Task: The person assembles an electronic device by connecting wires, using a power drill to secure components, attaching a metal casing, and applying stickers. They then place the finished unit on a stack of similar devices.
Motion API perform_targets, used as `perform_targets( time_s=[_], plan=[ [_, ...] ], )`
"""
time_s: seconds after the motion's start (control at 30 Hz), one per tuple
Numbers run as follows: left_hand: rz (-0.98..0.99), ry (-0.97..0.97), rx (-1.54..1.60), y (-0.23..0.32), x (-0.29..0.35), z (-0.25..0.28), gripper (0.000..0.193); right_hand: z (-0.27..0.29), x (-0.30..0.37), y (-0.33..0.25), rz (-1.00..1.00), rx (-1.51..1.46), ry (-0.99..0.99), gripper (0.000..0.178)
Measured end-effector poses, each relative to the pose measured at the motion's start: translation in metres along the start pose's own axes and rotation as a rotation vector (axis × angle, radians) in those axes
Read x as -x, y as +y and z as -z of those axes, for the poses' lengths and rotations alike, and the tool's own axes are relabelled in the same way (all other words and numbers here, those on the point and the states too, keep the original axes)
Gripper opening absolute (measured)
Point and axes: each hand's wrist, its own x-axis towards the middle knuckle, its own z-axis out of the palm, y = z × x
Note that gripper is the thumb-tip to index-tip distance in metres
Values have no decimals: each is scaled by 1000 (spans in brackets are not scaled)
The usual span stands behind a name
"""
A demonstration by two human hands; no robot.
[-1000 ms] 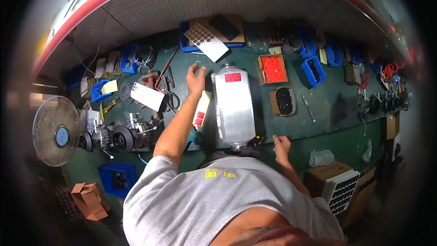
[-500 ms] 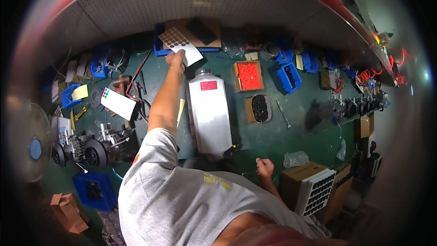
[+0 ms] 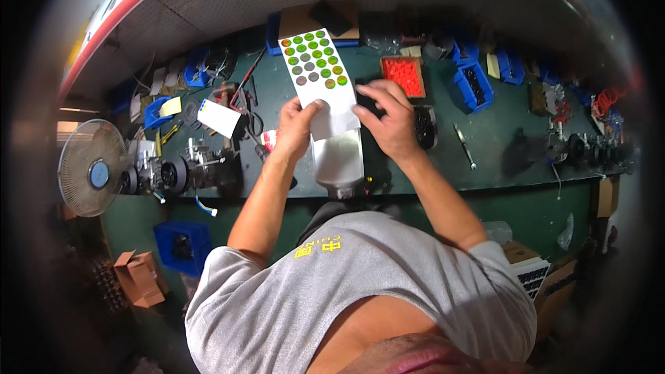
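A white sheet of round holographic stickers [image 3: 332,111] is held up over the bench by my left hand [image 3: 296,128], its thumb on the front near the lower left corner. The shiny green and orange dots fill the upper part; the lower part is bare. At the sheet's right edge is my right hand [image 3: 396,119], thumb and forefinger apart; whether a fingertip touches the paper I cannot tell. Beneath the sheet lies a silver metal canister [image 3: 338,159], its upper part hidden by the paper.
An orange-red parts box [image 3: 403,75] and a box of black parts [image 3: 424,128] stand right of the canister. Further right lie a blue bin [image 3: 474,86] and a wrench [image 3: 465,145]. Small engines [image 3: 197,159], another label sheet [image 3: 219,118] and a fan [image 3: 93,166] are at left.
My left hand has brought the sticker sheet back from the far side to above the canister. My right hand has come up from beside my body to the sheet's edge.
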Motion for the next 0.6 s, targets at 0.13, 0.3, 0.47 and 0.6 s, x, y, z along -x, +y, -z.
perform_targets(
  time_s=[0.13, 0.3, 0.47, 0.6],
  plan=[
    [-66, -35, -144, -13, 54, -46, 25, 5, 11, 14, 144, 78, -131, 35],
    [-104, -47, -320, -29, 79, -74, 21, 30, 44, 22, 154, -3, -155, 25],
    [-92, -65, -488, -44, 89, -98, 21, 59, 67, 37, 24, -193, -209, 20],
    [-38, -95, -536, -51, 95, -118, 20, 73, 84, 48, -235, -416, -208, 19]
  ],
)
